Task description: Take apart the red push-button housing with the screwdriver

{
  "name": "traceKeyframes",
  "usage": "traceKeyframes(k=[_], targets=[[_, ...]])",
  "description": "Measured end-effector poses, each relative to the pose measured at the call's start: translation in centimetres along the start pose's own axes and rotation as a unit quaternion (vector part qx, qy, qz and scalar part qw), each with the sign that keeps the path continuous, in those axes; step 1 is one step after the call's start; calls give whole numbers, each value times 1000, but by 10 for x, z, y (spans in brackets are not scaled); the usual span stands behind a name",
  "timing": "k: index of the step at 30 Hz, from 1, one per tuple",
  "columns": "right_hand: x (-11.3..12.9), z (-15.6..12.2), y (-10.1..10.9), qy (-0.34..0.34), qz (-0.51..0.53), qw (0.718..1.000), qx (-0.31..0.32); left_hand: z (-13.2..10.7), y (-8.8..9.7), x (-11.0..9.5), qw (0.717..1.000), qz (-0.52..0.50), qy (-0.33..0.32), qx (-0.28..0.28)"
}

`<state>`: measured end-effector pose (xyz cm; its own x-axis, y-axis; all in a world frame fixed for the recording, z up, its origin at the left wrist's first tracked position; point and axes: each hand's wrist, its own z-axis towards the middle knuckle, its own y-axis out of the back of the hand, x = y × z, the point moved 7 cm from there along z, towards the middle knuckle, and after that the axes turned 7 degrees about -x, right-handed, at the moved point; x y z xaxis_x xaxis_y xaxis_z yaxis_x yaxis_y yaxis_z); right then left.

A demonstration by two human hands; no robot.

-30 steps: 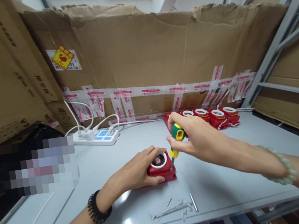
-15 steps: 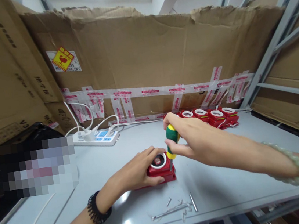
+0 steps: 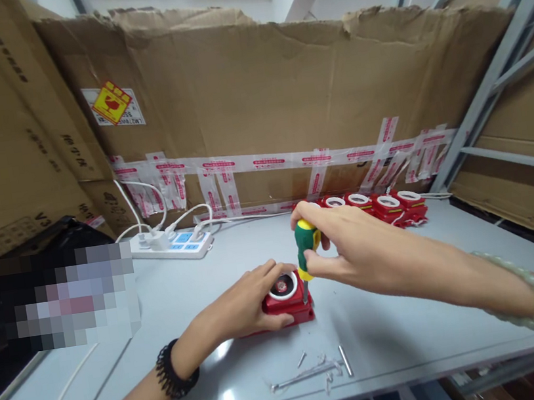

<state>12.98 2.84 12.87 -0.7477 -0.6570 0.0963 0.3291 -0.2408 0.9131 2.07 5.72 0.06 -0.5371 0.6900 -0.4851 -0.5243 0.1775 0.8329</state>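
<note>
A small red box (image 3: 295, 304) with a white-ringed round opening sits on the grey table (image 3: 404, 326). My left hand (image 3: 242, 306) lies over its left side, fingers curled around it and thumb along its front. My right hand (image 3: 347, 245) grips a green and yellow screwdriver (image 3: 305, 247), held nearly upright with its tip at the box's right rear corner. A black band is on my left wrist, a pale bead bracelet on my right.
Loose screws and metal pins (image 3: 320, 368) lie near the table's front edge. Several more red boxes (image 3: 382, 207) are lined up at the back. A white power strip (image 3: 174, 245) with cables sits back left. Cardboard walls surround the table; a metal shelf frame (image 3: 489, 83) stands right.
The screwdriver has gone from tilted to nearly upright, and my right hand has shifted slightly left over it. My left hand and the red box have stayed put.
</note>
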Motion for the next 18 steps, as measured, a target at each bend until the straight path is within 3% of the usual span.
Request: traceKeyframes(k=[4,10,15,18], targets=[[-9,2,1,-42,-84,995,-30,-1,0,0,1000,2,7,3],[-7,-2,2,-29,33,999,24,0,1,-2,1000,7,1,2],[-9,-1,-1,-34,-25,999,-4,0,-1,0,1000,2,4,3],[-9,0,-3,-32,4,999,-15,0,-1,0,1000,1,6,6]])
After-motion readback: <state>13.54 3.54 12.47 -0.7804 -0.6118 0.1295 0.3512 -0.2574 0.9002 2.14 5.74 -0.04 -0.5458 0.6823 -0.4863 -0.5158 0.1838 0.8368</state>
